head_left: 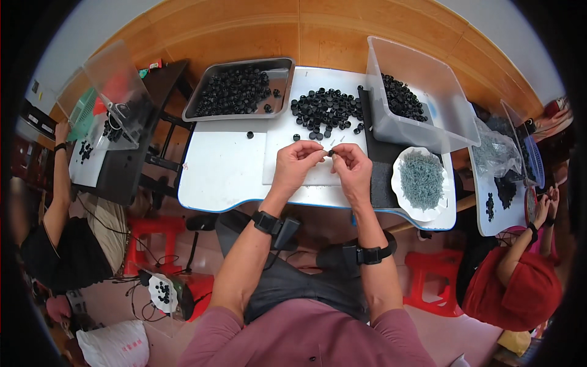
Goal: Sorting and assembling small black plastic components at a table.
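My left hand (296, 164) and my right hand (353, 169) meet over the white sheet on the table, fingertips pinched together. Between them is a small round black plastic piece (331, 153), mostly covered by the fingers. Both hands appear to grip it; whether anything else is in the fingers is too small to tell. Just beyond lies a loose heap of round black plastic caps (327, 109). A few thin pins or screws lie on the sheet near my right fingers. To the right stands a white scalloped plate (425, 215) piled with thin grey-green screws or pins (422, 182).
A metal tray (283, 76) of black caps sits at the back left, with one cap (250, 134) lying apart. At the back right, a clear plastic bin (422, 138) holds more, beside a dark mat (382, 174). People work at side tables; red stools (433, 275) stand below.
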A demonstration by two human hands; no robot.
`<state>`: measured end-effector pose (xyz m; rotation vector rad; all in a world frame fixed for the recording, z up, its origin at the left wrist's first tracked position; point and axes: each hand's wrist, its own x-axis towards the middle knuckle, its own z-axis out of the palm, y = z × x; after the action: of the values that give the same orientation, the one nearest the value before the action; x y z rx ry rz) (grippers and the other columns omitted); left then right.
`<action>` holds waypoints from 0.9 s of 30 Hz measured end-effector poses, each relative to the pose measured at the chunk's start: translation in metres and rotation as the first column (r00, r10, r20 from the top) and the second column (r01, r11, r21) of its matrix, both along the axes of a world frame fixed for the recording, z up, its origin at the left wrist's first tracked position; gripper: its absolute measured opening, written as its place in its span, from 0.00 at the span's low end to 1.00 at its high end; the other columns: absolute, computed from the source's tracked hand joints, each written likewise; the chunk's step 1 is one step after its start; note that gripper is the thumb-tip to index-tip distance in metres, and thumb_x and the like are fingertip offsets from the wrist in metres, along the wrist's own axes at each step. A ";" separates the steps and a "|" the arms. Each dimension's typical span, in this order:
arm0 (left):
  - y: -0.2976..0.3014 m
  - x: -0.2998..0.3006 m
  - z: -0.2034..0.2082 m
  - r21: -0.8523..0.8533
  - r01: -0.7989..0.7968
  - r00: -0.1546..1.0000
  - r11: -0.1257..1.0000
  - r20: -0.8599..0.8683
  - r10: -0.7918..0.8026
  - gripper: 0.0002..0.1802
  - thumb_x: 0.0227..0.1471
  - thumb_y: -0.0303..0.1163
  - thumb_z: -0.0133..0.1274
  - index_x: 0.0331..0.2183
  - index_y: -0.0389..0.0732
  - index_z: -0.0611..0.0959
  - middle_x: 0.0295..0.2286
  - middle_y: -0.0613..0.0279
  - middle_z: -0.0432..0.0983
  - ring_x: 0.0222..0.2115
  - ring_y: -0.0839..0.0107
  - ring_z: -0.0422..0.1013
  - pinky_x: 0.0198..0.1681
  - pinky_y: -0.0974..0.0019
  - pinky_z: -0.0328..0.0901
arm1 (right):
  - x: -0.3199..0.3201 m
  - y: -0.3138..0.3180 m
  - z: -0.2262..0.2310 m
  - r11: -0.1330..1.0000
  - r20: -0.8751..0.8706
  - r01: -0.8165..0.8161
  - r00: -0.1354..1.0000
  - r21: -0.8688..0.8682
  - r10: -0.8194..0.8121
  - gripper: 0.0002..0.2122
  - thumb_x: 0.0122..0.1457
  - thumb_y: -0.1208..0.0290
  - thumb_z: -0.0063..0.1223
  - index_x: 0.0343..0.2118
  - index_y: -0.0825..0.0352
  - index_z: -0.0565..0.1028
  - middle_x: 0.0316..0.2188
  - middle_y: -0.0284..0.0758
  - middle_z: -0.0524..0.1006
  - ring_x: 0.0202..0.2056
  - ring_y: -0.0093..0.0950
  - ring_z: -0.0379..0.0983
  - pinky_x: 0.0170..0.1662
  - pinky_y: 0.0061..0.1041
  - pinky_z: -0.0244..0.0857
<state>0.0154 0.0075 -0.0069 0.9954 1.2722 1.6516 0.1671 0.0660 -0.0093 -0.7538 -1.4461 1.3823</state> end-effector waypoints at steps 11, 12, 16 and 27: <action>0.000 0.002 -0.005 -0.019 -0.009 0.993 1.000 -0.118 0.007 0.07 0.56 0.28 0.63 0.36 0.34 0.87 0.29 0.67 0.82 0.29 0.82 0.75 0.34 0.76 0.69 | 0.001 0.001 -0.002 1.000 0.009 0.009 1.000 0.014 -0.009 0.06 0.61 0.81 0.57 0.40 0.72 0.77 0.32 0.31 0.80 0.27 0.14 0.73 0.30 0.16 0.68; 0.000 0.002 -0.005 -0.020 -0.009 0.993 1.000 -0.118 0.006 0.07 0.56 0.28 0.63 0.36 0.34 0.87 0.29 0.67 0.82 0.29 0.82 0.75 0.34 0.76 0.69 | 0.001 0.001 -0.002 1.000 0.010 0.010 1.000 0.006 -0.010 0.06 0.61 0.81 0.57 0.40 0.72 0.77 0.32 0.31 0.80 0.27 0.14 0.73 0.30 0.16 0.68; 0.000 0.003 -0.003 -0.035 0.024 0.989 0.999 -0.144 -0.029 0.07 0.57 0.27 0.62 0.37 0.34 0.86 0.29 0.69 0.82 0.30 0.83 0.74 0.35 0.77 0.69 | 0.001 0.001 -0.002 1.000 0.011 0.012 1.000 0.001 -0.012 0.06 0.61 0.81 0.57 0.40 0.72 0.79 0.32 0.30 0.80 0.27 0.14 0.73 0.30 0.16 0.68; -0.001 0.005 -0.004 -0.052 0.001 0.984 0.999 -0.181 -0.011 0.09 0.57 0.27 0.62 0.39 0.34 0.87 0.30 0.65 0.84 0.31 0.82 0.76 0.35 0.76 0.70 | -0.001 0.001 -0.005 1.000 -0.011 0.028 1.000 -0.003 -0.028 0.07 0.60 0.80 0.58 0.41 0.72 0.81 0.29 0.28 0.81 0.26 0.13 0.73 0.31 0.15 0.66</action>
<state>0.0204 0.0067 -0.0112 1.1372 1.4220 1.5436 0.1665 0.0669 -0.0143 -0.7641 -1.4201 1.3650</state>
